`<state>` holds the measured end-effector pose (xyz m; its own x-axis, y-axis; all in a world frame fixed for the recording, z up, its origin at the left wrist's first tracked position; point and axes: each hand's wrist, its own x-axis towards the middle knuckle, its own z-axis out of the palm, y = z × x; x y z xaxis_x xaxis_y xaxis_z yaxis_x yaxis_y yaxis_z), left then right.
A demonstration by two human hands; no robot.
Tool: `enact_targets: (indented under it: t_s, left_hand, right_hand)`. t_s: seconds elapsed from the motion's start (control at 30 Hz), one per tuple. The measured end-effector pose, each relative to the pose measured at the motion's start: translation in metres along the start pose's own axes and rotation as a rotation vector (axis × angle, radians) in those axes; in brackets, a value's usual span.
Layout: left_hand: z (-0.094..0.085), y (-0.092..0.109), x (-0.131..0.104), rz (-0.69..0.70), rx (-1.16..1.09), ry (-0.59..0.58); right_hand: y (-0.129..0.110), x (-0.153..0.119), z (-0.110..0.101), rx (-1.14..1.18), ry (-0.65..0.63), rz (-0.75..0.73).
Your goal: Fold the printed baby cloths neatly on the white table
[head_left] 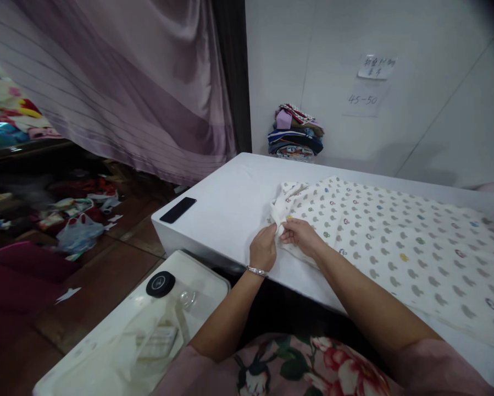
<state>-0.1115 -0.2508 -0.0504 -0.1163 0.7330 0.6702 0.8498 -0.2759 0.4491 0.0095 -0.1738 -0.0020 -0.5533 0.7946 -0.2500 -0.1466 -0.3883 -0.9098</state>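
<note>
A white cloth (378,236) printed with grey and coloured mushroom-like motifs lies spread over the right part of the white table (226,192). Its left end is bunched up. My left hand (264,246), with a silver bracelet at the wrist, is closed on that bunched edge. Close beside it, my right hand (300,235) pinches the same edge, fingers curled inward. Both hands nearly meet near the table's front side. Cloth folds partly hide the fingertips.
A dark phone-like slab (178,210) lies on the table's left corner. Folded clothes (296,132) are stacked against the wall. A lower white surface (205,275) at front left carries a round black object (160,284) and a plastic bag. A purple curtain (160,82) hangs behind.
</note>
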Motion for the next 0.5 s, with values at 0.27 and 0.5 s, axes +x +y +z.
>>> enact_targets:
  t_s: [0.27,0.5]
  left_hand:
    - [0.001,-0.009,0.002,-0.170,-0.062,0.026]
    - [0.002,-0.005,-0.003,-0.167,-0.157,-0.013]
  right_hand:
    - [-0.009,-0.005,0.004,0.000,-0.019,-0.004]
    - [-0.009,-0.003,0.008,0.005,-0.034,0.000]
